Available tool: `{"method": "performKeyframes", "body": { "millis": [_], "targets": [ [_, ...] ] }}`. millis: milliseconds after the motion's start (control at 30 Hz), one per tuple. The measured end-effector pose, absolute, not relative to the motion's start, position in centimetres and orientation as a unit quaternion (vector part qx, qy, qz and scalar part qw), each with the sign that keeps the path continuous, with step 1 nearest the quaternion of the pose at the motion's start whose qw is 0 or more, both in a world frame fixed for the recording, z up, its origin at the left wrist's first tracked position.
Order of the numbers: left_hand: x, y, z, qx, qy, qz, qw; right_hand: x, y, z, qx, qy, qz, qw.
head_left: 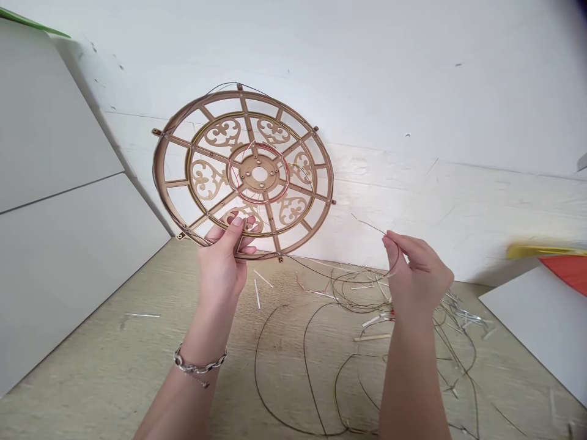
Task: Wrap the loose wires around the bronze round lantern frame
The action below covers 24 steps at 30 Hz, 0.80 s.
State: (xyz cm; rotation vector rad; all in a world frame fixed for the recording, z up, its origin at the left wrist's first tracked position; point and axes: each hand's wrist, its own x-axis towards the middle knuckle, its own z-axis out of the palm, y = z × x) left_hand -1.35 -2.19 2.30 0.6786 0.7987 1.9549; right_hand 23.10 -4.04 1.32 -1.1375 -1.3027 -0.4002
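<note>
My left hand grips the lower rim of a round bronze-coloured frame, which it holds upright off the table. The frame has spokes, scroll ornaments and a hub with holes. Dark wire runs around its outer rim, and red and white wires circle the hub. Between thumb and fingertips, my right hand pinches a thin dark wire whose bare end points up and left. From the frame's bottom edge, a dark wire stretches right towards that hand.
Tangled wires and white tube pieces lie on the wooden table. Grey-white panels stand at the left, against a white wall. At the right are a white box, a red item and a yellow one.
</note>
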Motion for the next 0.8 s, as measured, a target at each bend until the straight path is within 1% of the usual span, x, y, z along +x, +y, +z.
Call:
{"method": "performKeyframes", "body": {
  "millis": [133,267,500,800],
  "targets": [
    [-1.1,-2.3,2.2,0.284,0.319,0.784,0.451,21.8,-5.2,2.1,-0.424,-0.574,-0.216,0.667],
    [-0.9,-2.5,2.2,0.287,0.323,0.781,0.452,20.7,-5.9,2.4,-0.417,-0.605,-0.242,0.633],
    [-0.2,-2.9,2.3,0.3,0.32,0.771,0.462,20.0,-5.9,2.5,-0.428,-0.652,-0.235,0.579],
    [0.2,-3.0,2.2,0.301,0.324,0.77,0.46,20.1,-5.7,2.6,-0.473,-0.637,-0.218,0.568]
  ]
}}
